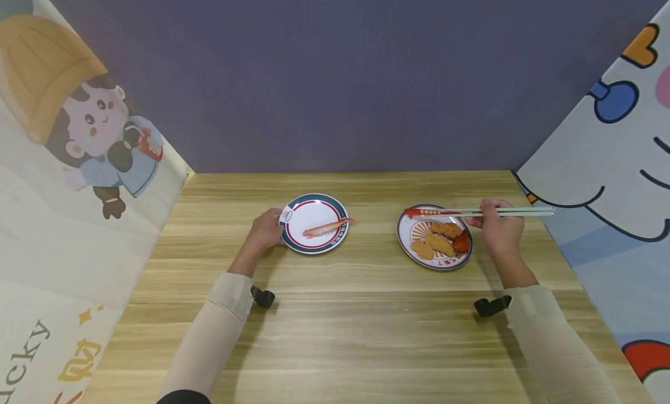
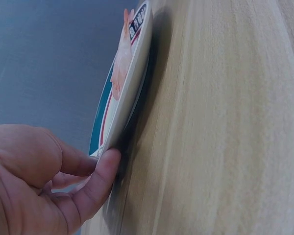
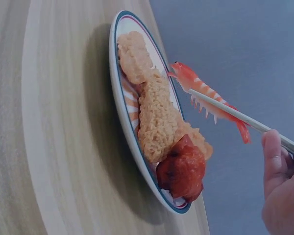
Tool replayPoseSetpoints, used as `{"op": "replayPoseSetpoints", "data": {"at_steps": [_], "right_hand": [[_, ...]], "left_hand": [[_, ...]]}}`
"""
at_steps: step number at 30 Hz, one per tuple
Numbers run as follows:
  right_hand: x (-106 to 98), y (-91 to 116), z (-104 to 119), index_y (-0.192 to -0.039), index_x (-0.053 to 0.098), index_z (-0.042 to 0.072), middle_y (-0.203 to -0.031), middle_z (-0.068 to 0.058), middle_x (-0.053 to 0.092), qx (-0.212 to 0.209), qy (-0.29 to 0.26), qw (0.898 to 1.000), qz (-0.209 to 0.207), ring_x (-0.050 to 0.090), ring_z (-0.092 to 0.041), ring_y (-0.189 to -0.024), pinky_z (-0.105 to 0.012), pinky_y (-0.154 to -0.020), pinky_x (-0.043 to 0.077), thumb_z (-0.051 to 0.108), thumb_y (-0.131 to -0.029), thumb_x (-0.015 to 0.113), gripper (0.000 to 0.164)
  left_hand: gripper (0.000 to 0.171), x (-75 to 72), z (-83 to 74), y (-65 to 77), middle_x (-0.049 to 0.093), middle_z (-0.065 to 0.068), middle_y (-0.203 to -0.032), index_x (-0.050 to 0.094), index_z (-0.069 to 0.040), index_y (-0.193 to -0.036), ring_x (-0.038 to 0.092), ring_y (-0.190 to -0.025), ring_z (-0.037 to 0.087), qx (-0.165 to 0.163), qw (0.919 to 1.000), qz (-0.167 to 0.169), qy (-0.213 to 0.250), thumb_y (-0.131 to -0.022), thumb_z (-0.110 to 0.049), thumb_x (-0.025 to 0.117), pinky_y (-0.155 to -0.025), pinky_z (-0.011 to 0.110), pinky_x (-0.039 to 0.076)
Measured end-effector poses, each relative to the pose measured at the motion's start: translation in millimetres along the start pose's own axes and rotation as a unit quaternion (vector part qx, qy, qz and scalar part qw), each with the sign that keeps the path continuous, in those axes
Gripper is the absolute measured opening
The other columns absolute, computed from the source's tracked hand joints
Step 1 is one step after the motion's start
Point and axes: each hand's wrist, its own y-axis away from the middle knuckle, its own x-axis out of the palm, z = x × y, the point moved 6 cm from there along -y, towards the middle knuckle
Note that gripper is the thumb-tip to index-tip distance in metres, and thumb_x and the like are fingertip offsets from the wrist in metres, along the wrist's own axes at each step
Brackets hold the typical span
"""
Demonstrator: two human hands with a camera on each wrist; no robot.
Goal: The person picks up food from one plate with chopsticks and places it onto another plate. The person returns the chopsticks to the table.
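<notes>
On the left, my left hand [image 1: 266, 228] pinches the near-left rim of a green-banded white plate [image 1: 310, 211], thumb below the edge. A pale pink peeled shrimp [image 1: 325, 228] lies on it, its tail reaching past the right rim. My right hand [image 1: 502, 226] holds a pair of light chopsticks [image 1: 536, 211]. Their tips grip a red striped shrimp [image 3: 187, 76], raised over the far side of the right plate [image 3: 118, 98]. That plate carries several breaded fried pieces [image 3: 157, 117] and a glossy red-brown meat piece [image 3: 183, 171].
Both plates are on a wood-grain table [image 1: 366, 334], some distance apart. A dark blue-grey panel [image 1: 345, 78] rises behind the table. Cartoon-printed panels flank it, one on the left [image 1: 94, 241] and one on the right [image 1: 591, 160].
</notes>
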Motion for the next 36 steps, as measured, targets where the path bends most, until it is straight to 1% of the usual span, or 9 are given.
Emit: {"op": "replayPoseSetpoints", "data": {"at_steps": [3, 6, 8, 12, 16, 24, 28, 32, 36], "right_hand": [[1.7, 0.1, 1.3, -0.091, 0.063, 0.004, -0.091, -0.005, 0.061, -0.002, -0.023, 1.000, 0.003, 0.070, -0.010, -0.054, -0.021, -0.056, 0.062, 0.014, -0.102, 0.059, 0.015], [3.9, 1.8, 3.0, -0.093, 0.063, 0.004, -0.092, -0.007, 0.060, 0.007, -0.042, 0.999, 0.004, 0.070, -0.011, -0.054, -0.021, -0.056, 0.062, 0.012, -0.102, 0.059, 0.013], [6.6, 3.5, 4.4, -0.093, 0.062, 0.004, -0.090, -0.007, 0.060, 0.016, -0.062, 0.998, 0.003, 0.070, -0.012, -0.053, -0.022, -0.056, 0.062, 0.010, -0.101, 0.059, 0.011], [14.5, 8.8, 7.5, -0.096, 0.061, 0.003, -0.083, -0.006, 0.064, 0.030, -0.076, 0.997, 0.012, 0.069, -0.012, -0.051, -0.022, -0.055, 0.062, 0.011, -0.101, 0.061, 0.010], [23.1, 13.0, 7.6, -0.102, 0.059, 0.002, -0.084, -0.006, 0.063, 0.031, -0.060, 0.997, 0.029, 0.068, -0.011, -0.051, -0.021, -0.056, 0.062, 0.016, -0.101, 0.061, 0.014], [42.1, 18.6, 5.6, -0.099, 0.061, 0.003, -0.092, -0.005, 0.060, 0.030, -0.070, 0.996, 0.046, 0.069, -0.011, -0.051, -0.021, -0.056, 0.062, 0.015, -0.102, 0.061, 0.013], [52.4, 22.6, 4.5, -0.097, 0.062, 0.008, -0.098, -0.004, 0.059, 0.029, -0.045, 0.997, 0.061, 0.069, -0.010, -0.052, -0.021, -0.059, 0.063, 0.019, -0.103, 0.060, 0.012], [63.3, 26.9, 1.1, -0.102, 0.060, 0.006, -0.101, -0.006, 0.057, 0.037, -0.017, 0.996, 0.080, 0.069, -0.009, -0.053, -0.022, -0.059, 0.063, 0.026, -0.103, 0.060, 0.019], [75.6, 30.7, -3.9, -0.101, 0.061, 0.009, -0.098, -0.006, 0.060, 0.049, -0.006, 0.994, 0.094, 0.069, -0.008, -0.054, -0.022, -0.057, 0.062, 0.028, -0.102, 0.060, 0.019]], "left_hand": [[0.051, -0.3, -0.2, 0.8, 0.063, 0.025, -0.120, 0.043, -0.004, -0.151, 0.065, -0.063, 0.014, 0.005, 1.0000, -0.005, 0.001, -0.100, -0.005, 0.050, -0.053, 0.020, 0.057], [0.052, -0.6, -0.7, 1.6, 0.063, 0.025, -0.120, 0.043, -0.004, -0.151, 0.065, -0.063, 0.013, 0.003, 1.0000, -0.004, 0.000, -0.100, -0.004, 0.050, -0.053, 0.020, 0.056], [0.052, -0.5, -0.8, 1.6, 0.063, 0.025, -0.121, 0.043, -0.004, -0.151, 0.065, -0.063, 0.014, -0.001, 1.0000, -0.001, -0.002, -0.100, -0.005, 0.050, -0.053, 0.020, 0.057], [0.052, 0.2, -1.1, 1.0, 0.062, 0.025, -0.123, 0.042, -0.005, -0.152, 0.065, -0.064, 0.014, -0.008, 1.0000, 0.002, -0.003, -0.101, -0.006, 0.049, -0.054, 0.021, 0.057], [0.052, 0.1, -1.6, 1.1, 0.062, 0.025, -0.123, 0.041, -0.005, -0.153, 0.064, -0.063, 0.013, -0.010, 0.9999, 0.003, -0.003, -0.102, -0.006, 0.048, -0.053, 0.020, 0.056], [0.052, -0.2, -2.7, 1.3, 0.062, 0.025, -0.123, 0.041, -0.004, -0.153, 0.064, -0.063, 0.013, -0.005, 1.0000, 0.004, -0.003, -0.101, -0.005, 0.048, -0.054, 0.021, 0.057], [0.053, -0.2, -2.0, 0.9, 0.061, 0.025, -0.122, 0.040, -0.005, -0.153, 0.065, -0.065, 0.014, -0.005, 1.0000, 0.003, -0.001, -0.101, -0.005, 0.048, -0.055, 0.021, 0.058], [0.052, 0.4, -0.9, 0.0, 0.060, 0.025, -0.125, 0.040, -0.005, -0.154, 0.065, -0.067, 0.015, -0.010, 0.9999, 0.006, 0.002, -0.102, -0.005, 0.047, -0.056, 0.022, 0.059], [0.052, 1.1, -0.6, 0.4, 0.059, 0.024, -0.129, 0.039, -0.006, -0.154, 0.065, -0.067, 0.016, -0.016, 0.9998, 0.008, 0.002, -0.102, -0.006, 0.047, -0.056, 0.022, 0.058]]}}
